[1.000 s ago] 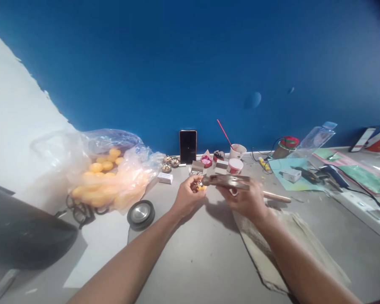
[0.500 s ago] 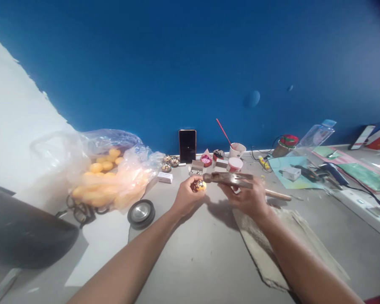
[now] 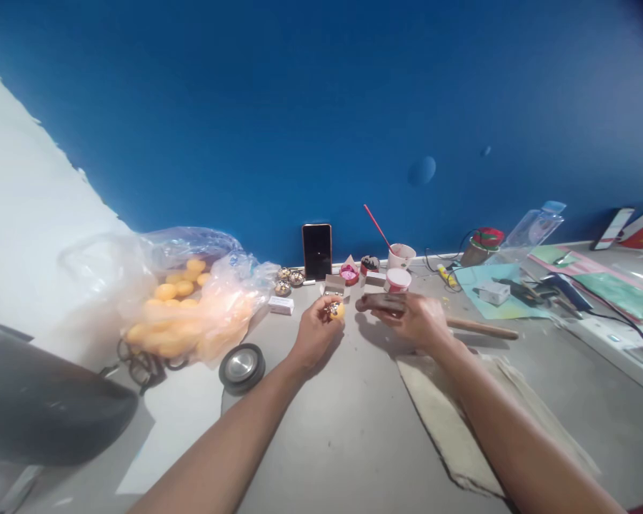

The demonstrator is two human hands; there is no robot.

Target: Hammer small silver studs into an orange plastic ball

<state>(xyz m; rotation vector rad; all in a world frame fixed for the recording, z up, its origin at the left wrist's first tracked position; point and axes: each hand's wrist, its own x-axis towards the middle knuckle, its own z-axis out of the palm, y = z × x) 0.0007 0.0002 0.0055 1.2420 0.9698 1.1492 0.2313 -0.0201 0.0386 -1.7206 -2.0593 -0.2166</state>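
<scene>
My left hand [image 3: 313,328] pinches a small yellow ball [image 3: 336,311] with shiny metal and dark bits on its upper side. To its right, my right hand [image 3: 421,321] is closed around a hammer [image 3: 482,328] close to its metal head. The wooden handle points out to the right, low over the table, and the fingers hide part of the head. Just behind the ball stands a small open box [image 3: 336,284]; its contents are mostly covered by my left hand. Several studded balls [image 3: 283,287] sit farther back to the left.
A clear plastic bag [image 3: 219,275] of yellow balls lies left, near a round black-rimmed metal lid [image 3: 241,365]. A phone [image 3: 317,251] leans on the blue wall, with paper cups [image 3: 401,255] beside it. A folded cloth [image 3: 450,421] lies under my right forearm.
My right hand has lowered the hammer toward the table, and its handle now reaches farther right. My left hand keeps the ball, turned slightly so more plain yellow shows.
</scene>
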